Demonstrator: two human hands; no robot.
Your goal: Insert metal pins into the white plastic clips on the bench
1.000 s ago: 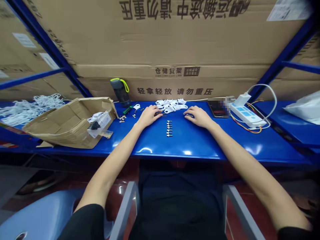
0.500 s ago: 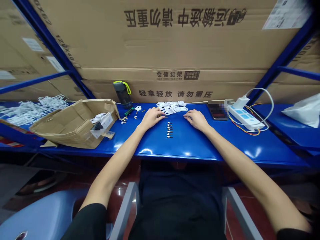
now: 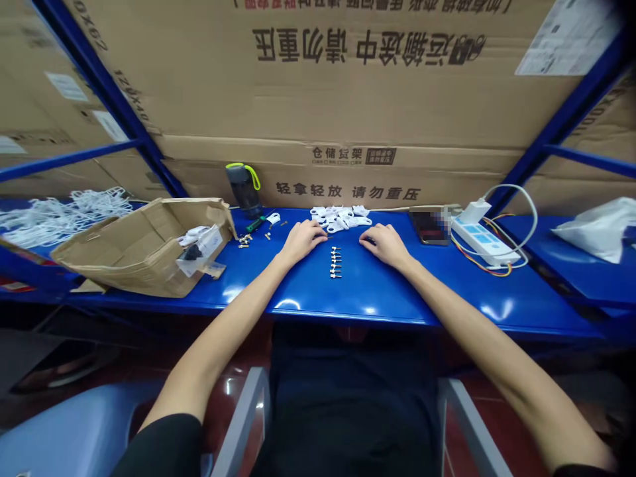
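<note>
My left hand (image 3: 302,242) rests palm down on the blue table (image 3: 298,291), its fingers loosely bent and apart from the thumb, with nothing visible held. Across from it, my right hand (image 3: 386,245) lies with curled, relaxed fingers, and no object shows in it. Between and just in front of the hands is a neat column of several small white pieces with metal pins (image 3: 336,263). Beyond the fingertips sits a pile of white plastic parts (image 3: 340,218), close to my left hand. What lies beneath the palms is hidden.
Left of my hands are small brass-coloured pieces (image 3: 244,241), a green-handled screwdriver (image 3: 256,224), a bottle (image 3: 244,189), an open cardboard box (image 3: 119,255) and white cords (image 3: 69,215). To the right lie a phone (image 3: 430,227) and a power strip (image 3: 484,242). Cardboard (image 3: 338,112) stands behind.
My right hand has shifted slightly left and its fingers curl more. My left hand stays nearly in place. The view has tilted a little upward; the pinned pieces remain lined up.
</note>
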